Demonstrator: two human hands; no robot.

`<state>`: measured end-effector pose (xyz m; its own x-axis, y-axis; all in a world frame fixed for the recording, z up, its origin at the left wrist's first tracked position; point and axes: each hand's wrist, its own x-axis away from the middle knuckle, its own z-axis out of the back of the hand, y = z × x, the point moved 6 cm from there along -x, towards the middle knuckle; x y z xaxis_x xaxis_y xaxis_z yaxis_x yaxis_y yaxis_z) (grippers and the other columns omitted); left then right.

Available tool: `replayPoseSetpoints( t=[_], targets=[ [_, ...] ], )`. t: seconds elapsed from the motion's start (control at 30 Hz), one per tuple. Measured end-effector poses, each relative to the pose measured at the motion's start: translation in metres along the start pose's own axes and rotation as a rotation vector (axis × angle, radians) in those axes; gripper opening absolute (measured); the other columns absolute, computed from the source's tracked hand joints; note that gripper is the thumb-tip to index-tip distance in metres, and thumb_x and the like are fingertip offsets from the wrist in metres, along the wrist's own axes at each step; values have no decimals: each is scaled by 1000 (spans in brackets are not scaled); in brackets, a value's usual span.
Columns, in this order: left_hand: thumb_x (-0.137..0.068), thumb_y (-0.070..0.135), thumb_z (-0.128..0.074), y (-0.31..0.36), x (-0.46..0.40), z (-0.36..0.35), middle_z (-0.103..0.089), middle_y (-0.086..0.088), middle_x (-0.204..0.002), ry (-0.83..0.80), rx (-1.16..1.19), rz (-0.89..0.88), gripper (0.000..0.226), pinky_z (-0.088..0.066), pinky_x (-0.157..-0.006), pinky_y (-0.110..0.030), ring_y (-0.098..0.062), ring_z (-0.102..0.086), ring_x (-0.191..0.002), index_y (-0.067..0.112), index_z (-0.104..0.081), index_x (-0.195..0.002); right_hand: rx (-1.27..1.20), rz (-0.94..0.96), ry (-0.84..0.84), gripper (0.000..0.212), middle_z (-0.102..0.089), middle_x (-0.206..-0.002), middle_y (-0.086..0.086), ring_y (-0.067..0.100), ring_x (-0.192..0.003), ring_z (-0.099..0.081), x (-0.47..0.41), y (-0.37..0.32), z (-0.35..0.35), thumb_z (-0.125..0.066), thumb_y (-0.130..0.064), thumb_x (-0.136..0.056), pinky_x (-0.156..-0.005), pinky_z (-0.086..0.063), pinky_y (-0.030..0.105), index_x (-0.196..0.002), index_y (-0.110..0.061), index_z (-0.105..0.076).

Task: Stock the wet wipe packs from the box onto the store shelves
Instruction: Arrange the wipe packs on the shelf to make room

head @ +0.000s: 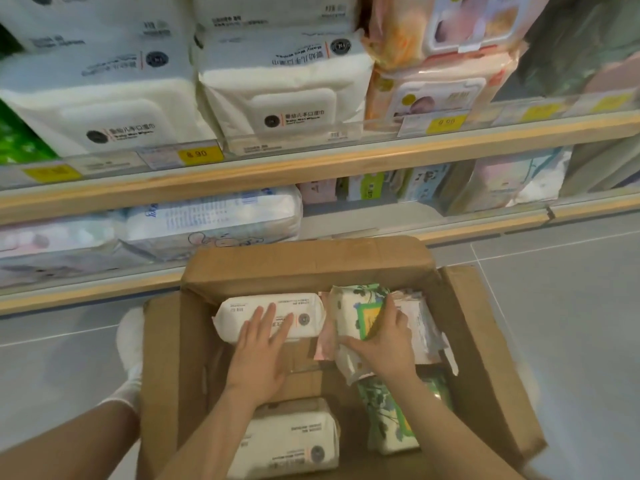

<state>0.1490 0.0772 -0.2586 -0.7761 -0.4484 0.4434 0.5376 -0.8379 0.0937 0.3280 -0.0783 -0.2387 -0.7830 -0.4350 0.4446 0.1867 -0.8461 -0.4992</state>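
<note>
In front of the low shelves stands an open cardboard box [162, 358] on the grey tiled floor [571, 306], its far flap [308, 261] folded up toward the shelf edge [242, 181]. Above the box, the upper shelf carries stacked white wipe packs [277, 95] with yellow price tags [199, 154] along its rail, and pink-lidded packs [436, 95] to their right; the lower shelf behind the box holds pale blue-printed packs [214, 220]. A white shoe [130, 337] rests on the floor just beside the box's left wall.

Inside the box, a white wet wipe pack [270, 317] lies flat at the far side. The left hand [259, 355] lies on it with fingers spread and flat, palm down, gripping nothing. Just right of that pack, a green-printed pack [356, 317] stands tilted; the right hand [384, 341] curls around it, thumb on its near side, fingers over the far edge, closed on it. Pink packs [422, 323] sit against the box's right wall. Nearer the person lie another white pack [291, 441] and another green pack [388, 420].
</note>
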Motion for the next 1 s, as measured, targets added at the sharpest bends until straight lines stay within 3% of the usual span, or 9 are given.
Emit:
replayPoseSetpoints(
  t=[0.07, 0.17, 0.4, 0.67, 0.8, 0.83, 0.87, 0.93, 1.0],
  targets=[
    [-66, 42, -73, 0, 1, 2, -3, -9, -157, -25, 27, 4, 110, -9, -112, -46, -35, -8, -144, 32, -3, -150, -18, -40, 13, 123, -34, -133, 11, 32, -122, -39, -1, -5, -5, -79, -56, -59, -99, -39, 42, -148, -22, -1],
    [-84, 40, -58, 1, 0, 12, 22, -3, -155, -40, 10, -31, 95, 3, -116, -42, -30, 15, -144, 33, 12, -148, -57, -69, 3, 114, -34, -132, 13, 35, -121, -40, -4, -8, -4, -79, -45, -63, -96, -39, 42, -147, -21, -6],
    [-95, 42, -42, 5, 13, 53, 15, -5, -158, -93, 61, 21, 74, -24, -114, -42, -24, 0, -145, 24, 3, -151, 108, 122, -53, 109, -37, -129, 10, 30, -117, -44, 26, -14, 33, -77, -46, -63, -94, -44, 39, -146, -25, -9],
    [-90, 57, -45, 55, 46, 175, -19, -4, -156, 77, 463, -37, 77, -32, -107, -34, -23, -31, -137, 19, -15, -150, 349, 493, -9, 110, -34, -125, -5, 20, -116, -38, 94, -55, 116, -71, -49, -61, -98, -38, 34, -148, -28, -6],
    [-65, 75, -60, 76, 77, 213, -30, 6, -151, 32, 840, -102, 104, -48, -78, -23, -16, -51, -121, 29, -18, -149, 357, 671, 34, 109, -32, -135, -6, 15, -124, -33, 137, -86, 158, -74, -52, -64, -103, -30, 27, -148, -24, -9],
    [-58, 76, -66, 80, 86, 217, -37, 8, -147, 6, 938, -107, 108, -49, -78, -23, -13, -53, -118, 30, -23, -146, 348, 707, 38, 109, -32, -136, -6, 14, -124, -32, 146, -92, 165, -75, -50, -64, -103, -28, 25, -148, -25, -10],
    [-54, 73, -72, 84, 91, 217, -45, 8, -141, -20, 1038, -108, 104, -51, -83, -26, -11, -57, -114, 31, -32, -140, 346, 749, 47, 109, -32, -136, -7, 13, -124, -32, 155, -99, 171, -76, -48, -64, -101, -28, 24, -148, -26, -10],
    [-60, 51, -82, 94, 101, 219, -64, 10, -117, -46, 1176, -136, 65, -52, -90, -30, -6, -65, -99, 32, -51, -114, 348, 840, 73, 109, -34, -136, -6, 13, -121, -33, 171, -110, 176, -76, -48, -63, -100, -29, 25, -148, -26, -11],
    [-67, 30, -84, 102, 107, 221, -71, 9, -97, -64, 1250, -139, 43, -55, -84, -29, -6, -69, -87, 31, -57, -100, 304, 895, 105, 108, -35, -135, -7, 11, -120, -34, 183, -118, 176, -75, -50, -64, -99, -30, 27, -147, -27, -11]
  ],
)
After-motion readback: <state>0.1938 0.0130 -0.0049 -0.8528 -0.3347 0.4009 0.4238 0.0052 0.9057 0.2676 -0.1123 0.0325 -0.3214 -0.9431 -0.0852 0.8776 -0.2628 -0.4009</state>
